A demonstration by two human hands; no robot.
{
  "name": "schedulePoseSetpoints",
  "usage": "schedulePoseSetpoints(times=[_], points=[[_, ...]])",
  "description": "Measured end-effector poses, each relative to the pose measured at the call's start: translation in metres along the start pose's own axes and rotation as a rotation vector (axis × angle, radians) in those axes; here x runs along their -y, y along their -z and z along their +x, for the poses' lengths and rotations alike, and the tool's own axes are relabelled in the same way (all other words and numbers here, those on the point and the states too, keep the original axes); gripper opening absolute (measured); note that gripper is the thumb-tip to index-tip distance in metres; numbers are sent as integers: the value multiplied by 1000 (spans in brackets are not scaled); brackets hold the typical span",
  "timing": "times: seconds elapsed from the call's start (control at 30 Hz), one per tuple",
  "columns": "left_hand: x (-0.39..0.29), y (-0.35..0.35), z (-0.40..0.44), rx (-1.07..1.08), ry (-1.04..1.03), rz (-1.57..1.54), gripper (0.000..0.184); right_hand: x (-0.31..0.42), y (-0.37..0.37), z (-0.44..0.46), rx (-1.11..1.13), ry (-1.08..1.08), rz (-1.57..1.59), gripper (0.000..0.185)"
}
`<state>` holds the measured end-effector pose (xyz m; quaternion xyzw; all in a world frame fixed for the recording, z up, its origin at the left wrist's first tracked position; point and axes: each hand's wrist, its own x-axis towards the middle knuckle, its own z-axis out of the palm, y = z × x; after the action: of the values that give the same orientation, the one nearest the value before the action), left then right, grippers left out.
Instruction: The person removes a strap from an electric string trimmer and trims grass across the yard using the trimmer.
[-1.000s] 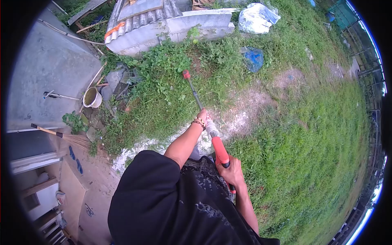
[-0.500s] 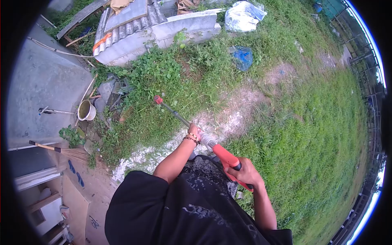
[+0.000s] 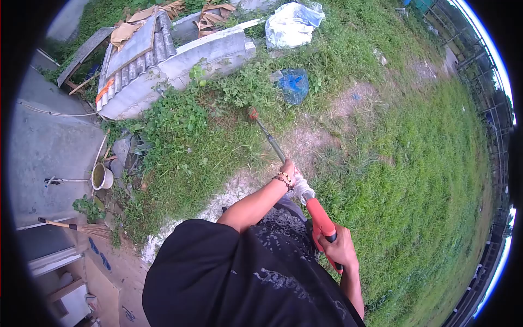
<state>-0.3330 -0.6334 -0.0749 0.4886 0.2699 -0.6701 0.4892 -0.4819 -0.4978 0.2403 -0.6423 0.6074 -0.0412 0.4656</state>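
Observation:
A red grass trimmer point(image 3: 320, 217) stretches from my waist out over the grass. My right hand point(image 3: 340, 248) is wrapped around its rear grip. Farther forward, my left hand point(image 3: 289, 170), with beaded bracelets at the wrist, closes around the shaft point(image 3: 277, 147). Just behind that hand, whitish wrapping point(image 3: 301, 187) covers part of the tool. The small red head point(image 3: 253, 113) at the far end is over the weeds, below and left of a blue mesh bag point(image 3: 293, 87). Whether the head is spinning I cannot tell.
A low concrete wall point(image 3: 201, 59) with corrugated sheets point(image 3: 139, 62) stands ahead left, near a white sack point(image 3: 294, 26). A bucket point(image 3: 102, 177), a broom point(image 3: 93, 230) and blue slippers point(image 3: 101, 255) lie along the building side. Tall grass point(image 3: 414, 196) spreads right, toward a fence.
The trimmer head has swung to the right and a little farther forward, toward the blue mesh bag. Both hands keep their hold, and the whole view has turned slightly.

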Motion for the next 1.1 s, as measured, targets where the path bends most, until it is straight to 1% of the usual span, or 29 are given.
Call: schedulePoseSetpoints(times=[0.03,0.07,0.1,0.17,0.2,0.33,0.37,0.43,0.47,0.57,0.63,0.73,0.93,1.0,1.07,1.1], points=[[6,-22,0,32,14,-9,44,-7,11,5,-14,-22,3,18],[14,-46,-2,13,-4,98,43,-15,25,11,-32,-37,-4,19],[20,-70,1,16,-14,117,43,-21,40,18,-49,-48,-18,19],[31,-106,5,7,-30,151,45,-27,63,27,-77,-24,24,20],[35,-117,12,75,11,111,44,-31,71,31,-91,-25,46,20],[32,-151,39,108,26,118,46,-47,91,60,-108,-19,98,18],[25,-157,45,80,-1,133,46,-52,94,69,-100,9,94,18],[9,-158,52,20,-47,165,46,-61,96,85,-82,57,87,18],[3,-155,54,42,-61,131,46,-63,99,92,-54,73,94,18],[-19,-143,46,-34,-115,60,47,-64,108,110,-8,93,105,18],[-32,-125,46,-45,-99,-2,47,-75,111,122,40,138,124,20],[-45,-105,48,-212,-182,-16,50,-79,129,144,162,205,102,22],[-68,-104,38,-411,-214,-81,45,-61,170,192,292,242,93,24],[-77,-110,47,-406,-246,-99,44,-58,173,210,313,279,104,25],[-84,-114,60,-421,-257,-91,42,-45,179,221,297,268,129,25],[-89,-123,62,-389,-255,-94,42,-38,181,228,288,264,143,25]])
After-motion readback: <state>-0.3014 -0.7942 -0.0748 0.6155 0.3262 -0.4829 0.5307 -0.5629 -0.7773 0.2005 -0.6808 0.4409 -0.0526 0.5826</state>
